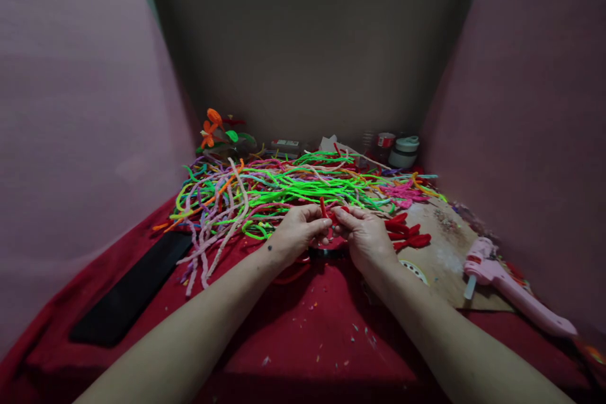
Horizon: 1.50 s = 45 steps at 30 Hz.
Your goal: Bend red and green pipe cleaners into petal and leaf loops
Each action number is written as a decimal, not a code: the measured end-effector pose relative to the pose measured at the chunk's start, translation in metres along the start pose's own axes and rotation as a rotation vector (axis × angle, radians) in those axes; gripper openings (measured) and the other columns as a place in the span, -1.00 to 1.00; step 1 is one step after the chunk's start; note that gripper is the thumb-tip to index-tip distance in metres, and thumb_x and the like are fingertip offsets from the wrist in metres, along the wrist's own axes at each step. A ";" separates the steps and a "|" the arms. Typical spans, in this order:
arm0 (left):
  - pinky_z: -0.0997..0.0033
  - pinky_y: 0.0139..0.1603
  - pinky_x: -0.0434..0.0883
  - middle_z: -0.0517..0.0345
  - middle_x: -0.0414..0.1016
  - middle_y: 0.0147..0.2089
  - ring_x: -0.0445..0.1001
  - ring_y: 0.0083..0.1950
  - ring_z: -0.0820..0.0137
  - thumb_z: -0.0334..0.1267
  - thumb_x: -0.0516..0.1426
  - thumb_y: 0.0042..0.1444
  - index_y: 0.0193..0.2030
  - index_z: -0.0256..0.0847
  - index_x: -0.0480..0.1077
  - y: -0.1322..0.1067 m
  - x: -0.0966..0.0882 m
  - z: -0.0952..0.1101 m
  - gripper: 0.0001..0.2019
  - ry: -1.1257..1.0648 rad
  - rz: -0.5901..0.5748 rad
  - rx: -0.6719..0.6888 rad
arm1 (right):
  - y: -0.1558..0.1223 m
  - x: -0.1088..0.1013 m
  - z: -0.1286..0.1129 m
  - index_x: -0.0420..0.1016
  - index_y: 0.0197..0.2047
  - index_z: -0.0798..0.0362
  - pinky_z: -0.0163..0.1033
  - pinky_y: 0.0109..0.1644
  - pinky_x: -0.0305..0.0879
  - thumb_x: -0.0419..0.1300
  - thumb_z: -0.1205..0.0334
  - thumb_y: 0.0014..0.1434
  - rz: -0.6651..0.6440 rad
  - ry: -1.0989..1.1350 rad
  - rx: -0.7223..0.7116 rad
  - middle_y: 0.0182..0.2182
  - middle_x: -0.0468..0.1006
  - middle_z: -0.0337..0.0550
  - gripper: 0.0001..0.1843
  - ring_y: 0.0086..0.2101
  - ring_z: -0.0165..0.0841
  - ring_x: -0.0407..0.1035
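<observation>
My left hand (303, 228) and my right hand (363, 237) meet in the middle, fingertips pinched close together. Between them is a red pipe cleaner (322, 207), one end of it poking up by the left thumb and finger. Both hands are closed on it; its shape between the fingers is mostly hidden. Right of my right hand lie several red pipe cleaner pieces (409, 235) bent into narrow loops. Just beyond the hands spreads a large heap of loose pipe cleaners (312, 188) in green, pink, purple and other colours.
A pink glue gun (492, 271) rests on a brown board (447, 252) at the right. At the left lies a flat black object (135, 290). Orange pipe cleaner flowers (211, 129) and a lidded container (404, 153) stand behind. Red cloth (303, 334) covers the table, with walls on three sides.
</observation>
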<state>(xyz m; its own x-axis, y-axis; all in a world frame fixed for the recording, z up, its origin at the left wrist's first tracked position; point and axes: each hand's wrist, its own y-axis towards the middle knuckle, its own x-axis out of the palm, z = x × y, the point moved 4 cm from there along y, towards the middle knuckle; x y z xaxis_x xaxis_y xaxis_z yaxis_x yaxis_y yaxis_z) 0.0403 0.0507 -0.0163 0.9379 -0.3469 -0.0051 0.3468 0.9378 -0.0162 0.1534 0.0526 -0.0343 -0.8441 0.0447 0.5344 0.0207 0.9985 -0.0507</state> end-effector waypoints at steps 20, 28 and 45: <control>0.55 -0.54 0.23 0.28 0.30 -0.57 0.25 -0.60 0.58 -0.23 0.15 -0.08 -0.45 -0.31 0.32 0.003 -0.008 0.003 -0.83 0.060 -0.004 0.086 | 0.007 -0.004 -0.001 0.44 -0.62 0.14 -0.39 -0.55 0.10 0.35 0.23 -0.26 -0.019 0.068 -0.016 -0.67 0.38 -0.30 -0.81 -0.64 -0.54 0.17; 0.54 -0.54 0.24 0.28 0.29 -0.60 0.25 -0.61 0.57 -0.25 0.12 -0.04 -0.46 -0.30 0.31 0.003 -0.010 0.000 -0.86 0.067 0.028 0.100 | 0.006 -0.005 -0.002 0.45 -0.59 0.14 -0.38 -0.54 0.12 0.31 0.14 -0.15 -0.029 -0.067 -0.118 -0.69 0.36 -0.31 -0.77 -0.65 -0.54 0.18; 0.52 -0.53 0.34 0.16 0.43 -0.51 0.44 -0.53 0.46 -0.27 0.19 -0.10 -0.44 -0.34 0.32 0.000 -0.009 0.003 -0.83 0.004 0.073 -0.020 | 0.000 0.007 0.000 0.45 -0.53 0.16 -0.33 -0.56 0.30 0.31 0.33 -0.21 -0.142 0.082 0.020 -0.63 0.47 -0.23 -0.87 -0.63 -0.45 0.33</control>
<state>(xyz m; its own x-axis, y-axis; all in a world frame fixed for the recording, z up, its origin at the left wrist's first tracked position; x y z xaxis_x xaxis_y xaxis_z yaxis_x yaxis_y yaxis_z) 0.0319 0.0539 -0.0134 0.9606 -0.2778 -0.0108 0.2773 0.9601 -0.0356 0.1474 0.0525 -0.0310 -0.7910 -0.0938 0.6046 -0.1073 0.9941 0.0139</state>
